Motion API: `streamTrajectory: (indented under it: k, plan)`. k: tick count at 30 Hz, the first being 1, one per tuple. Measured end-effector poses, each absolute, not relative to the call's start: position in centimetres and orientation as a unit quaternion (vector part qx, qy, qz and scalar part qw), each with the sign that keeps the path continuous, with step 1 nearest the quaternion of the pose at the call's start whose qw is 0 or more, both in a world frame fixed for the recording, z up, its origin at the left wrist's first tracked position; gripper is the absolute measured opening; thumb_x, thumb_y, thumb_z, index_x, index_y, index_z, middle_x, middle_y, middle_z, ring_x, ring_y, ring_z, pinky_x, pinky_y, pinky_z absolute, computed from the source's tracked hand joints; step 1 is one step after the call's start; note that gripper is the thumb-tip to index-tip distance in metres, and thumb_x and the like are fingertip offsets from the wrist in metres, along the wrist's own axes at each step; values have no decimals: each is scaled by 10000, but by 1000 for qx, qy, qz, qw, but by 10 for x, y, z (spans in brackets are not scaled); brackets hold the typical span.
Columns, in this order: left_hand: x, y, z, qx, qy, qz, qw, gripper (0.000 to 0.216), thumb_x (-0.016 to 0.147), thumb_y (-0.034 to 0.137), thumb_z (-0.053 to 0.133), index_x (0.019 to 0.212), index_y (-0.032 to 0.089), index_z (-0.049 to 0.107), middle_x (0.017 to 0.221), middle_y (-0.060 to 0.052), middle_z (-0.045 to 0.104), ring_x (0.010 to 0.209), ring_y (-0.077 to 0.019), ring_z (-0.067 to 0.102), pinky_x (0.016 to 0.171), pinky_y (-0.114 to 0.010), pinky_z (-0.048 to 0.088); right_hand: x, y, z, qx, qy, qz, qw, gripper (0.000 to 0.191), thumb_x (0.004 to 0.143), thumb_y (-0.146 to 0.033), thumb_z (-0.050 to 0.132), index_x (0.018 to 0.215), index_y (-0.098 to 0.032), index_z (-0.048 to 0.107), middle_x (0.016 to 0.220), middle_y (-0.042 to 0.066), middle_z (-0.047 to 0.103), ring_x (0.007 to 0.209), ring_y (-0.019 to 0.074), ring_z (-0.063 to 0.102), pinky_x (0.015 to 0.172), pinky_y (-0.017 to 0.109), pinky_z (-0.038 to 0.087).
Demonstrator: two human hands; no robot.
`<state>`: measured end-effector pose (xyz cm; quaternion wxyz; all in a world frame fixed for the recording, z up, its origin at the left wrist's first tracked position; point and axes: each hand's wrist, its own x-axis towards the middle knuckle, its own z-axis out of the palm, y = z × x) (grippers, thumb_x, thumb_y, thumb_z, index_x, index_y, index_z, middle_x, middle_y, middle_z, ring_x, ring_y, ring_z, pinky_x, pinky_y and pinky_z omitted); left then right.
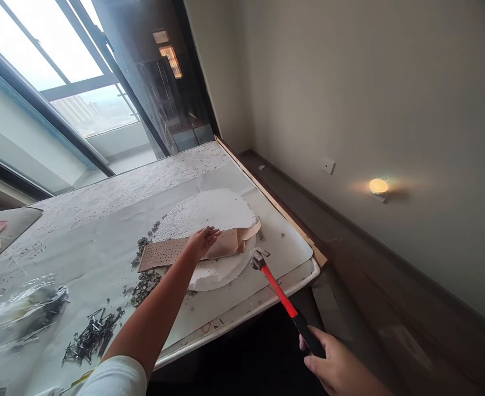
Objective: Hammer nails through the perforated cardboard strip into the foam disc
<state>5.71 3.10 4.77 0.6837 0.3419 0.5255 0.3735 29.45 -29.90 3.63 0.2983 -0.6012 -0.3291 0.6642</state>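
Note:
My left hand [201, 241] lies flat with fingers stretched out on a brown perforated strip [168, 252], which rests across a white round slab [209, 217] on the table [102, 220]. My right hand [335, 363] is closed round the black grip of a red-handled hammer [281, 297]. The hammer's metal head [259, 257] hovers just right of the strip's folded end, near the slab's edge.
A pile of dark nails [92, 335] lies at the near left, beside a clear plastic bag [23, 313]. Grey rubble [143, 280] is scattered left of the slab. The table edge [242, 316] drops to a dark floor; a wall with a lit lamp [378, 186] is to the right.

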Motion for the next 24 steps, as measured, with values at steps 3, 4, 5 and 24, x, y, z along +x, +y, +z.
streamTrajectory:
  k: [3, 4, 5, 24]
  plan:
    - [60, 30, 46, 343, 524, 370, 686, 178, 903, 213, 483, 841, 97, 604, 828, -104, 692, 816, -129, 676, 697, -187, 550, 294, -298, 38, -596, -324, 670, 302, 114, 747, -225, 522, 850, -218, 473, 442, -114, 269, 352, 56, 270, 395, 192, 207]
    - [61, 30, 45, 347, 523, 367, 687, 181, 904, 218, 482, 845, 97, 603, 836, -106, 691, 820, -128, 675, 706, -186, 548, 294, -298, 37, -596, -324, 672, 297, 114, 749, -223, 512, 853, -218, 466, 430, -119, 256, 337, 53, 252, 382, 189, 191]
    - [62, 30, 45, 351, 521, 364, 688, 182, 905, 222, 480, 854, 97, 602, 847, -108, 690, 829, -128, 674, 716, -187, 546, 294, -298, 37, -595, -324, 676, 292, 115, 751, -218, 498, 858, -218, 459, 419, -124, 242, 323, 51, 235, 370, 187, 173]
    - [74, 27, 23, 440, 503, 333, 665, 191, 830, 290, 600, 789, 103, 609, 807, -104, 687, 796, -163, 675, 683, -238, 523, 293, -289, 45, -599, -324, 695, 232, 151, 781, -211, 446, 929, -219, 413, 363, -143, 218, 280, 70, 200, 301, 173, 171]
